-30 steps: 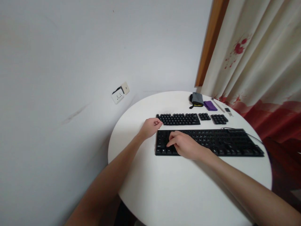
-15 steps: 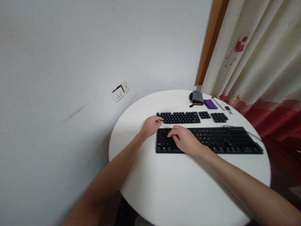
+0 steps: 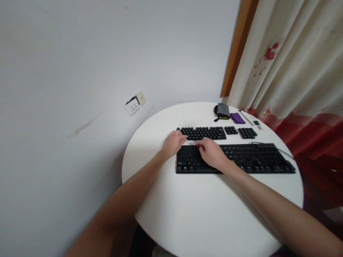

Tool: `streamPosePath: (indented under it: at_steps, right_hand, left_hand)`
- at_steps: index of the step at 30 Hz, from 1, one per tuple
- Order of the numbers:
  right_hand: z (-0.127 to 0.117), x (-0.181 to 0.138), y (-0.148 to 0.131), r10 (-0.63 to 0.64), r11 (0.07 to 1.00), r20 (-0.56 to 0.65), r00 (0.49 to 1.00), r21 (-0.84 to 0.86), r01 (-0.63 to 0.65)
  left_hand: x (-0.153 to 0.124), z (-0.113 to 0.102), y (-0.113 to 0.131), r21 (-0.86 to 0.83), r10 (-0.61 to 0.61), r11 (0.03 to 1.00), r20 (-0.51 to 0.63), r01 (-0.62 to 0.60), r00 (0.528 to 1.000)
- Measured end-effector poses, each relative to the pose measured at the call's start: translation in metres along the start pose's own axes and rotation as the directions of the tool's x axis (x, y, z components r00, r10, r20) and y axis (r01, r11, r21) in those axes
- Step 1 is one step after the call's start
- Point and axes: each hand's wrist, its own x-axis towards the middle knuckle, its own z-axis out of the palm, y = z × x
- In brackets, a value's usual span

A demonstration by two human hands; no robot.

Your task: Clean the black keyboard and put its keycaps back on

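Note:
A black keyboard [image 3: 257,160] lies on the white round table, some of its key spots looking bare of caps. Behind it, loose black keycaps [image 3: 211,133] are laid out in rows. My left hand [image 3: 173,144] reaches to the left end of these rows, fingers curled together at the front row; anything inside them is hidden. Over the keyboard's left part is my right hand [image 3: 211,151], its thumb and forefinger pinched near the keyboard's back edge. What that pinch holds is too small to make out.
At the back stand a grey pouch [image 3: 223,110], a purple cloth [image 3: 237,118], a thin pale tool [image 3: 246,117] and a small black-and-clear item [image 3: 257,124]. A cable [image 3: 285,152] runs off the right side. The wall, with a socket [image 3: 132,107], borders the left; a curtain [image 3: 289,71] hangs right.
My right hand has moved from above the keyboard's left keys back and right, to its rear edge. My left hand has shifted slightly over the front keycap row. The view has turned slightly.

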Motion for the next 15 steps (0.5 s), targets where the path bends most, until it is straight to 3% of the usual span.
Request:
streamPosePath:
  at_steps: [6, 15]
  right_hand:
    - [0.004, 0.018, 0.002, -0.011, 0.994, -0.025, 1.0, -0.109, 0.008]
    - [0.014, 0.057, 0.004, -0.094, 0.931, 0.09, 0.992, -0.345, 0.119]
  left_hand:
    - [-0.001, -0.003, 0.0, 0.026, 0.01, 1.0, 0.008, -0.011, 1.0]
    - [-0.002, -0.012, 0.004, 0.004, -0.018, 1.0, 0.026, 0.018, 0.999]
